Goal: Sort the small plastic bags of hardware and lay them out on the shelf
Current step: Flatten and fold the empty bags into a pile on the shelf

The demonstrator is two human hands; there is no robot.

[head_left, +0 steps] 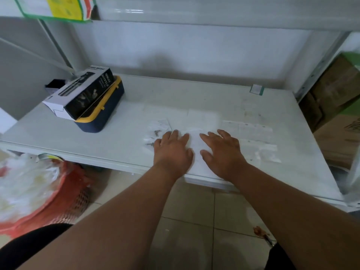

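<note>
Head view: white metal shelf [194, 98], scuffed, with a tiled floor below its front edge, serves as the work surface. Both hands lie flat on it near the front edge, fingers straight and slightly spread, gripping nothing; the left hand [172, 151] and right hand [222, 151] sit just beside each other with a narrow gap between them, and whether a bag lies under either palm cannot be told. Clear plastic bags [158, 131] holding small dark metal hardware lie loosely bunched just beyond and outboard of the left hand's fingertips, touching or nearly so. A second group, laid-out bags [251, 137], runs in rough rows outboard of the right hand, their long axes across the shelf, roughly parallel to the front edge. By this reading, the left hand is nearer the unsorted bunch and the right is nearer the rows, so the next transfer would pass from left to right. Bags are thin, transparent and hard to distinguish from the white surface. Far outboard of the left hand stands a navy-and-yellow container [103, 110] bearing a black-and-white box [81, 92].
</note>
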